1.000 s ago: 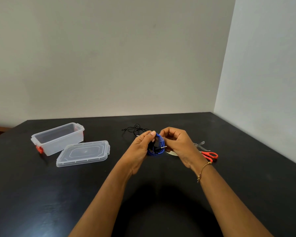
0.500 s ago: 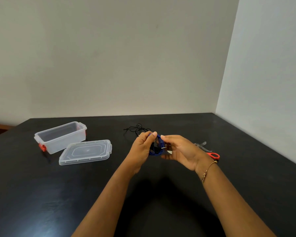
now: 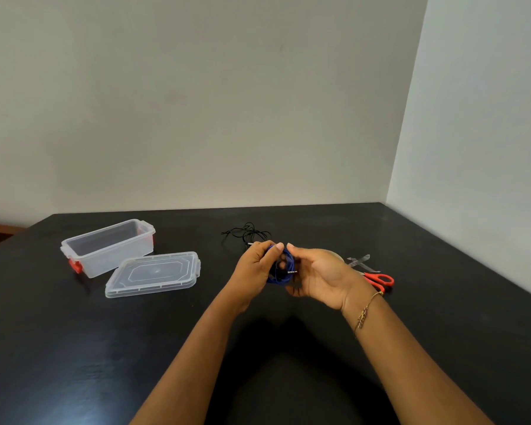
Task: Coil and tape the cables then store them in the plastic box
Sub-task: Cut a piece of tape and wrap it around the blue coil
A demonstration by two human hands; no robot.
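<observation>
Hands meet over the middle of the desk (image 3: pixel 74 348), holding between them a coiled blue cable (image 3: pixel 284 268). Left hand (image 3: pixel 255 271) wrapped round the coil's left side, fingers curled, thumb and forefinger pinching its top edge. Right hand (image 3: pixel 321 276) cupped palm-up against the coil's right side, fingers partly bent; touching or supporting it, though how firm the hold is can't be told. Metal plug (image 3: pixel 292 272) poking out of the coil toward the right palm.

Coil not yet taped. Scissors (image 3: pixel 377 279) with red handles just right of the right hand, blades pointing back and left; pale edge of what may be a tape roll (image 3: pixel 337 255) peeking out behind that hand. Right hand therefore nearer for fetching tape, left hand better placed to keep the loops together.

Plastic box (image 3: pixel 83 259) open and well to the left, its lid (image 3: pixel 154 276) lying flat just beside it. Loose black cable (image 3: pixel 247 233) tangled on the desk just behind the hands, uncoiled.
</observation>
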